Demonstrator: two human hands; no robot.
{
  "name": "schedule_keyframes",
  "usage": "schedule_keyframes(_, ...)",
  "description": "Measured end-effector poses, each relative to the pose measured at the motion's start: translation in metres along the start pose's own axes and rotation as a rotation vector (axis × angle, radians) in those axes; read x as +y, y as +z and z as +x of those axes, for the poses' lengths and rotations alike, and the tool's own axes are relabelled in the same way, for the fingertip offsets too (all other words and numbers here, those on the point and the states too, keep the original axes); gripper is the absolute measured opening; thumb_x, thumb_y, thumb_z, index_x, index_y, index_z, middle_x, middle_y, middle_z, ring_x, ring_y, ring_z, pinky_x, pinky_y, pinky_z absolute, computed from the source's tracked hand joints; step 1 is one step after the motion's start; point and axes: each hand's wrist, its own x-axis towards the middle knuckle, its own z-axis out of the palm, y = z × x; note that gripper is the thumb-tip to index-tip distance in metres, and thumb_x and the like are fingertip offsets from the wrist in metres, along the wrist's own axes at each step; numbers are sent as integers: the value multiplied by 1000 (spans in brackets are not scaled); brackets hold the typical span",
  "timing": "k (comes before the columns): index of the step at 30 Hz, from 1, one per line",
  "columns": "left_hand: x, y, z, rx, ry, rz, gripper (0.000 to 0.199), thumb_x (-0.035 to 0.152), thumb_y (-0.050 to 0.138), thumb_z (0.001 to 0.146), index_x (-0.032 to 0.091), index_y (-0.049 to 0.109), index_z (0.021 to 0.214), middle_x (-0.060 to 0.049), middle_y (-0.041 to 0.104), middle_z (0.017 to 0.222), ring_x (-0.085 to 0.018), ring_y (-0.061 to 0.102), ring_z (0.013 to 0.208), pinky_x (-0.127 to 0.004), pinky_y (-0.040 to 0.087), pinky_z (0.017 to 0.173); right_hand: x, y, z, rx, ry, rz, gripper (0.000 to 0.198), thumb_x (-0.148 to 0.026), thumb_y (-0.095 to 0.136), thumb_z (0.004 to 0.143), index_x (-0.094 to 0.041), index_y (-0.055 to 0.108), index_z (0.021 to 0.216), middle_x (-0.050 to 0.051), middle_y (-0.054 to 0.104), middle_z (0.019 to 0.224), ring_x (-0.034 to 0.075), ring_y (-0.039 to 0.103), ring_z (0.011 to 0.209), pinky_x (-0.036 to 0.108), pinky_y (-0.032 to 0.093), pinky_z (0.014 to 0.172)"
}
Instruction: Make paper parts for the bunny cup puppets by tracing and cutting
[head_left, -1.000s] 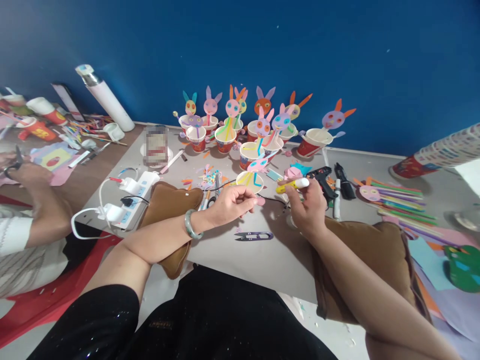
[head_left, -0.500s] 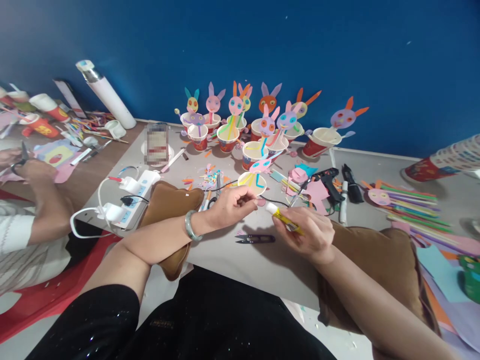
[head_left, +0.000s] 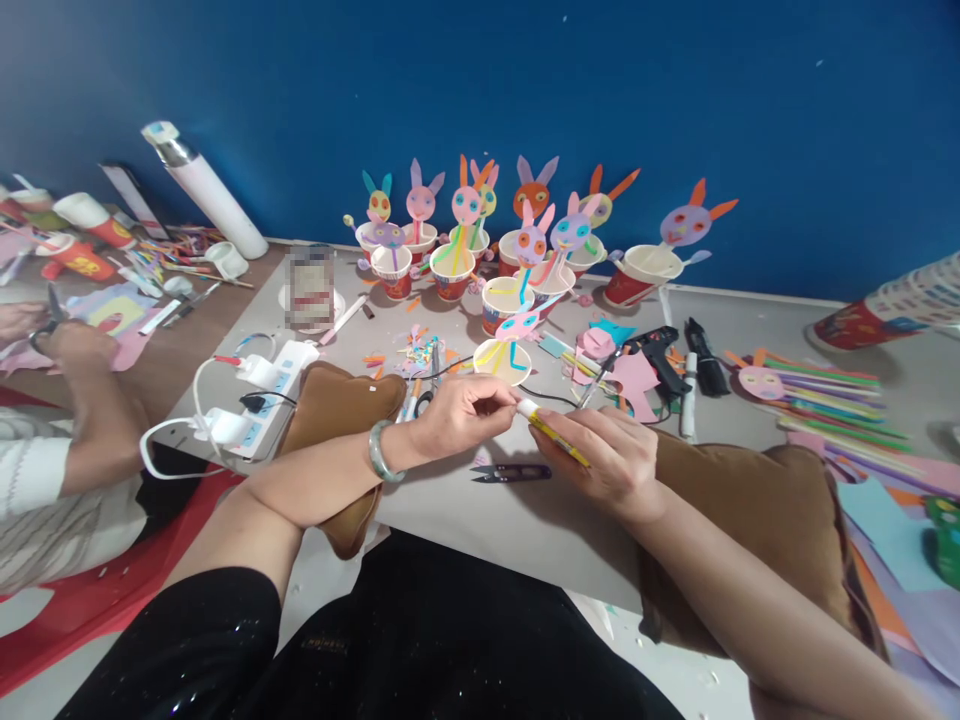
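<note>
My left hand (head_left: 469,415), with a jade-like bangle on its wrist, pinches a small pinkish paper piece, now mostly hidden behind the fingertips and the glue. In my right hand (head_left: 604,455) is a yellow glue stick (head_left: 556,434), its white end against the left fingertips. Just beyond the hands stands a paper cup (head_left: 502,362) with a pink paper rabbit head (head_left: 517,325) and coloured straws. Below, between my hands, a pair of thread snips (head_left: 511,473) lies on the table.
Several cup rabbits (head_left: 454,275) line the blue wall. Paper scraps (head_left: 600,345), a glue gun (head_left: 660,358) and a marker (head_left: 688,395) lie right of centre, straws (head_left: 832,400) farther right. Brown cushions (head_left: 735,530) and a power strip (head_left: 277,390) flank me. A co-worker's hand (head_left: 82,345) holds scissors at left.
My right hand has brought the glue stick left, so its white end now meets my left fingertips. My left hand has hardly moved. The view has shifted slightly.
</note>
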Motion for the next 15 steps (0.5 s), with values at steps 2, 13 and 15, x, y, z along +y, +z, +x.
schedule_keyframes(2, 0, 0, 0, 1, 19, 5, 11, 19, 65, 85, 17, 70, 76, -4, 75, 81, -12, 63, 68, -24, 50, 66, -1, -2, 1, -28, -20, -45, 27, -16, 74, 87, -25, 68, 113, -3, 66, 67, 10, 53, 53, 26, 41, 55)
schedule_keyframes(13, 0, 2, 4, 31, -268, -182, 33, 43, 77, 84, 15, 66, 70, -4, 72, 73, -7, 58, 55, -19, 45, 49, 1, -4, 1, 65, 53, -87, 30, -16, 73, 85, -26, 67, 113, -2, 68, 69, 14, 58, 55, 30, 45, 57)
schedule_keyframes(15, 1, 2, 6, 12, -317, -230, 39, 49, 78, 81, 15, 63, 69, -2, 69, 67, -5, 54, 48, -18, 42, 45, -2, -4, 2, 110, 70, -4, 35, -16, 75, 83, -25, 66, 115, 0, 70, 73, 15, 62, 58, 31, 48, 58)
